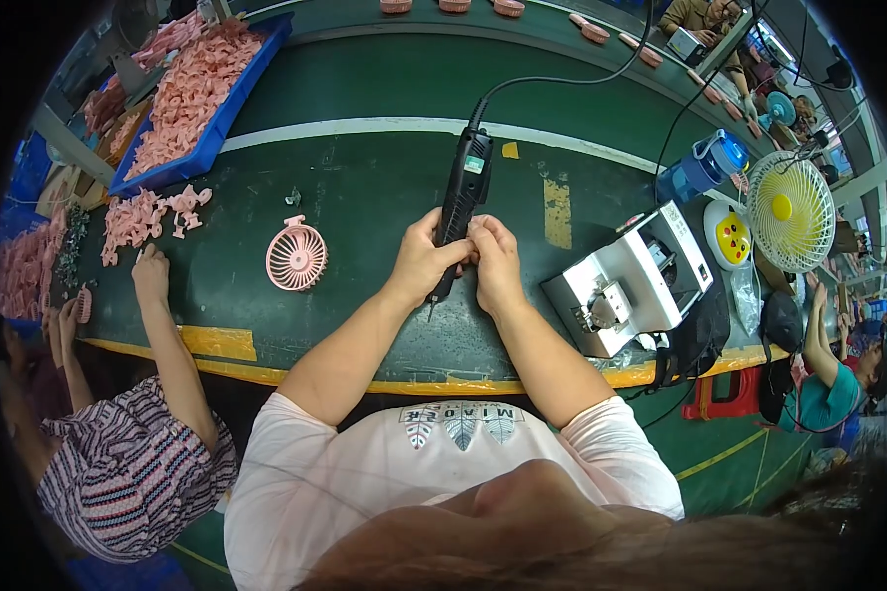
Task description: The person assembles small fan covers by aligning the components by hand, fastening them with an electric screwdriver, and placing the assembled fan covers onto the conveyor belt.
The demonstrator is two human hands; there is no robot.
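Note:
A black electric screwdriver (463, 182) stands nearly upright over the green bench, its bit pointing down and its cable running up from the top. My left hand (424, 258) is wrapped round its lower body. Close against the tool's other side, my right hand (495, 258) is closed with curled fingers; what they pinch is hidden. To the left of my hands, a round pink fan housing (296, 256) with radial ribs lies on the bench. Just beyond it sits a small dark part (294, 196).
A blue tray (225, 123) heaped with pink parts stands far left, near loose pink parts (133, 223) and a co-worker's hand (151, 271). On the right are a silver-white machine (625, 286), a blue water bottle (701, 165) and a white fan (790, 212). Pink housings line the far belt.

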